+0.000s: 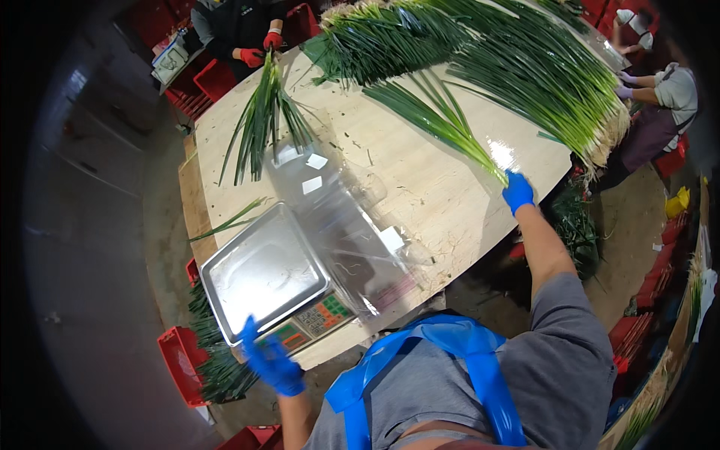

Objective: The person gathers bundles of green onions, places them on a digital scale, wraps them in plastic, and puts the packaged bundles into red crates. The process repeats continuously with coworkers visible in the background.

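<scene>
My right hand [517, 193], in a blue glove, grips a bunch of long green onion-type stalks [444, 126] by the pale root end. Its dark leaves fan out away from me over the wooden tabletop [388, 163]. My left hand [273, 360], also blue-gloved and blurred by motion, is at the near corner of a digital scale, with its fingers apart and nothing visible in it. The scale's metal pan [267, 273] bears only small scraps. Its keypad [320, 318] faces me. Right of the pan lie clear plastic bags [360, 253] with white labels.
Large piles of the same stalks [540, 73] cover the far side. A co-worker's red-gloved hands [259, 53] hold another bunch upside down across the table. Another person [669, 95] stands at the right. Red crates [183, 365] with greens sit below the left edge.
</scene>
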Demonstrator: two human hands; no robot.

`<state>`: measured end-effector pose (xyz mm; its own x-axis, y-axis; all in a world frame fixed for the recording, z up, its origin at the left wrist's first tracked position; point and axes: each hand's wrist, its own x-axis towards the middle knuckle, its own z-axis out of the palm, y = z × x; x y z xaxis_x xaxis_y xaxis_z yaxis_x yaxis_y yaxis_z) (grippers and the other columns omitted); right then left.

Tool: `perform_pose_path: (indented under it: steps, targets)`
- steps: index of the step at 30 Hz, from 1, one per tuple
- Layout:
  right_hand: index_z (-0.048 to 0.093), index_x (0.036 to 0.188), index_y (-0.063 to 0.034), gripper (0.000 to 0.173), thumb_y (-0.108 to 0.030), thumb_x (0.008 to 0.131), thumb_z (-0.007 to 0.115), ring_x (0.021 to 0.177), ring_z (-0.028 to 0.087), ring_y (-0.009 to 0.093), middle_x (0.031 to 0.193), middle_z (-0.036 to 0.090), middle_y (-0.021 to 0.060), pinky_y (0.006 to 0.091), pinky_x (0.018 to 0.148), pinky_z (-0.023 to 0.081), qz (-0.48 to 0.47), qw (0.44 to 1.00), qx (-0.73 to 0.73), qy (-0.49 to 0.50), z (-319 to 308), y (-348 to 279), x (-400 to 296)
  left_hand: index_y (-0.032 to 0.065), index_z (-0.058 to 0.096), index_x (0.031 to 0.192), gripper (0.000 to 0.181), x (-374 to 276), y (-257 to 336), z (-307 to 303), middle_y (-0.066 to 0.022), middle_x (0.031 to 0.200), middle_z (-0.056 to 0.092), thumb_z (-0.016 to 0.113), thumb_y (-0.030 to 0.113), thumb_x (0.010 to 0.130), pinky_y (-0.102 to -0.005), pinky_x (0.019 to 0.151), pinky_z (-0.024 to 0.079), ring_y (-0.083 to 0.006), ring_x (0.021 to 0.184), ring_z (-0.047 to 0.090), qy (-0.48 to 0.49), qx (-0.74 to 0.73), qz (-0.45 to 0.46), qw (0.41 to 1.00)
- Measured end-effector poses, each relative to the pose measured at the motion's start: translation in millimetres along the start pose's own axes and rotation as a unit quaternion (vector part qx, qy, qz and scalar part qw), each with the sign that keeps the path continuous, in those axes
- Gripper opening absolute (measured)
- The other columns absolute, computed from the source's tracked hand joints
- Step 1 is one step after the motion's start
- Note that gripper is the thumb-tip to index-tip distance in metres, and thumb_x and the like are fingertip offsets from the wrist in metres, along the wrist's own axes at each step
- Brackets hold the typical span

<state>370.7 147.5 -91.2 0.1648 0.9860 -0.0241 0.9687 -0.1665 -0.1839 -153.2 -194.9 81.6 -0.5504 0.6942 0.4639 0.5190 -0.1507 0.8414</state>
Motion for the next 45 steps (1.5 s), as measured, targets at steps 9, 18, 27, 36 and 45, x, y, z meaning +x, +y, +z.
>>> perform_pose_path:
  steps: [9, 18, 27, 36, 45]
  targets:
    - [0.010, 0.146, -0.0057, 0.124, -0.058, 0.055, 0.076, 0.135, 0.009, 0.048, 0.146, 0.012, 0.0293, 0.0554, 0.109, 0.005, -0.275, 0.959, 0.037, -0.060, 12.3, -64.5, -146.9, 0.0199, 0.026, 0.144, 0.081, -51.0, -51.5, 220.1, -0.0144, 0.146, 0.027, 0.067, 0.039, 0.077, -0.0543, 0.104, 0.024, -0.0396, 0.131, 0.027, -0.438, 0.329, 0.036, 0.836]
    - [0.009, 0.147, -0.0099, 0.118, -0.059, 0.060, 0.073, 0.134, 0.014, 0.046, 0.142, 0.021, 0.0297, 0.0548, 0.110, 0.006, -0.309, 0.943, 0.125, -0.013, 40.9, -234.3, 6.2, 0.0203, 0.030, 0.142, 0.076, -57.1, -74.6, 235.5, -0.0127, 0.146, 0.029, 0.059, 0.049, 0.079, -0.0570, 0.106, 0.015, -0.0383, 0.132, 0.025, -0.423, 0.346, 0.039, 0.837]
    - [0.034, 0.140, -0.0271, 0.053, -0.039, 0.090, 0.046, 0.135, 0.025, 0.031, 0.144, 0.035, 0.0046, 0.0471, 0.110, 0.016, -0.513, 0.858, 0.016, 0.004, 90.5, -389.2, 149.2, 0.0185, 0.035, 0.140, 0.070, -39.6, -60.5, 239.8, -0.0148, 0.142, 0.034, 0.060, 0.044, 0.080, -0.0535, 0.106, 0.015, -0.0377, 0.130, 0.030, -0.451, 0.356, 0.003, 0.819]
    - [0.039, 0.136, -0.0095, 0.052, -0.017, 0.086, 0.052, 0.127, 0.039, 0.028, 0.135, 0.045, 0.0120, 0.0408, 0.107, 0.029, -0.635, 0.764, 0.095, -0.070, 49.0, -222.8, 36.1, 0.0214, 0.036, 0.140, 0.072, -57.6, -76.3, 236.2, -0.0088, 0.144, 0.033, 0.060, 0.049, 0.078, -0.0520, 0.107, 0.016, -0.0330, 0.132, 0.028, -0.414, 0.361, 0.023, 0.835]
    - [0.055, 0.123, -0.0137, 0.047, -0.037, 0.082, 0.060, 0.120, 0.045, 0.030, 0.125, 0.052, 0.0106, 0.0426, 0.103, 0.033, -0.585, 0.770, 0.234, -0.093, 42.2, -150.8, -107.2, 0.0149, 0.035, 0.139, 0.073, -54.4, -67.1, 236.6, -0.0152, 0.143, 0.033, 0.060, 0.048, 0.079, -0.0530, 0.106, 0.016, -0.0377, 0.130, 0.028, -0.411, 0.353, 0.070, 0.837]
